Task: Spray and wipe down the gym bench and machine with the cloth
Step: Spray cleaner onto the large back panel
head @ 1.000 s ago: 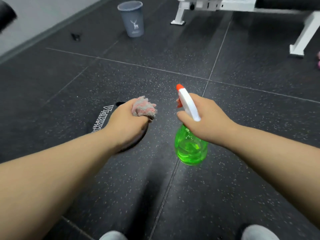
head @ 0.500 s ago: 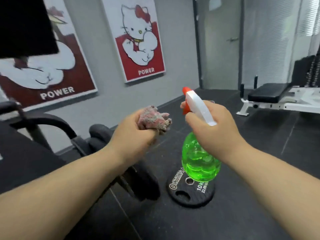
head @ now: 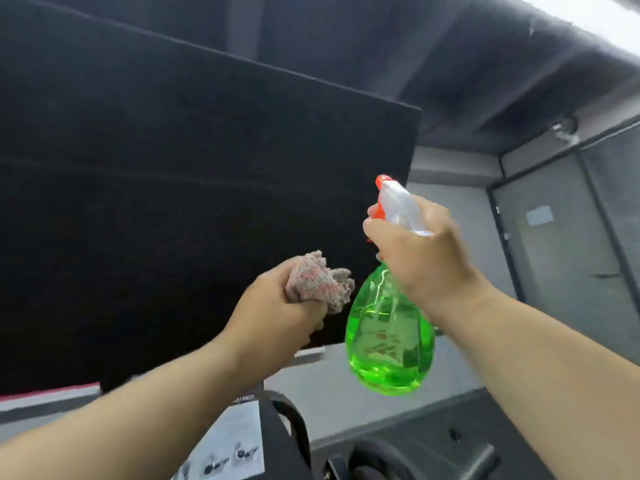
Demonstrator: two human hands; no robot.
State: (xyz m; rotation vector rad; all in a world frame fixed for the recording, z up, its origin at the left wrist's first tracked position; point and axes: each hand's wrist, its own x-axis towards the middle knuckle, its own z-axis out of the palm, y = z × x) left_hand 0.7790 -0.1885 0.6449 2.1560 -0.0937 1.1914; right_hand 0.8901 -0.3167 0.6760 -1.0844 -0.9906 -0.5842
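Before the black pad point(head: 207, 202), my left hand point(head: 277, 306) clamps the cloth point(head: 318, 282) — soft, light, bunched. My right hand point(head: 426, 258) curls round the bottle point(head: 388, 341) neck — sloshing weight, likely slick; I'd hold there.

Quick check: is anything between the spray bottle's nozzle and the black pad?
Nothing: in the head view the orange nozzle faces the black pad with bare air between. The cloth, gripped by the left hand, sits lower, beside the bottle.
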